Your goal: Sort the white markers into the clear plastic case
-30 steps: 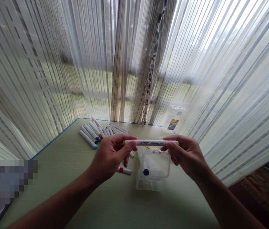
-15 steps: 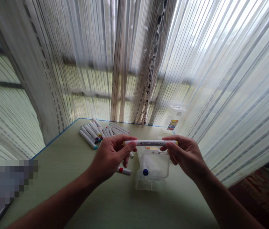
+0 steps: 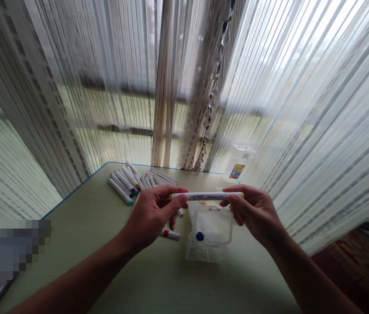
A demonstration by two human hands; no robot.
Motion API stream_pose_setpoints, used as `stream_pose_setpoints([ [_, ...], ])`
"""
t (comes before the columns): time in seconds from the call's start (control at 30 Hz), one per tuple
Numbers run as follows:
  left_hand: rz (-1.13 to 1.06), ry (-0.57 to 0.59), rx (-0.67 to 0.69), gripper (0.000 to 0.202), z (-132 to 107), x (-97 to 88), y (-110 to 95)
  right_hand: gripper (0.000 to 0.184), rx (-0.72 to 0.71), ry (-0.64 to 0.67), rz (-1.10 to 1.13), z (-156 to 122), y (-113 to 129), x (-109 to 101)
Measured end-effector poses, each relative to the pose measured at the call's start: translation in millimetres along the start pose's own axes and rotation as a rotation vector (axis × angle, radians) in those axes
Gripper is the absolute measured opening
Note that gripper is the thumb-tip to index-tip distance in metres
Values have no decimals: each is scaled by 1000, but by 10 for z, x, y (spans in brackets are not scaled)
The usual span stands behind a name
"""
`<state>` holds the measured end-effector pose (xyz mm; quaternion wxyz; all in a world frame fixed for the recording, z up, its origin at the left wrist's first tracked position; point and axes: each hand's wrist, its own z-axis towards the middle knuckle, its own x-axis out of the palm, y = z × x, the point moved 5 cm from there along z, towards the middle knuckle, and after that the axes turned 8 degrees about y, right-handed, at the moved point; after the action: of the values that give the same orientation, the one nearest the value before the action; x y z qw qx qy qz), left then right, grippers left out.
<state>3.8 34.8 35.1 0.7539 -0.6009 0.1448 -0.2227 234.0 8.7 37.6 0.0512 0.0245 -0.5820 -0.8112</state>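
Note:
A white marker [image 3: 206,196] with yellow ends is held level between my two hands, above the table. My left hand [image 3: 156,207] pinches its left end between thumb and fingers. The right end sits in the pinch of my right hand [image 3: 250,207]. Below and behind the marker stands a clear plastic case [image 3: 215,226] with a dark blue marker end [image 3: 199,236] showing in it. On the table, a white marker with a red band [image 3: 171,234] lies partly hidden by my left hand.
A heap of white markers [image 3: 123,183] with coloured ends lies at the table's far left. A clear container with a label [image 3: 236,163] stands at the far right edge. String curtains [image 3: 132,109] hang behind the green table [image 3: 105,235]. A pixelated patch [image 3: 7,257] covers the lower left.
The curtain strings and bead strand have swayed slightly. Both hands and the marker stay nearly still.

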Motion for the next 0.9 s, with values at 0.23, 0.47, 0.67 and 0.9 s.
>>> stream_pose_setpoints([
  [0.23, -2, -4, 0, 36, 19, 1, -2, 18, -19, 9, 15, -5, 27, 12],
  [0.47, 3, -9, 5, 35, 10, -6, 2, 16, -20, 28, 20, 4, 35, 34],
  [0.67, 7, -13, 11, 35, 13, -6, -9, 16, -11, 42, 42, 6, 9, 29],
  [0.9, -8, -14, 17, 34, 13, -1, -6, 15, -13, 45, 43, -2, 11, 30],
])
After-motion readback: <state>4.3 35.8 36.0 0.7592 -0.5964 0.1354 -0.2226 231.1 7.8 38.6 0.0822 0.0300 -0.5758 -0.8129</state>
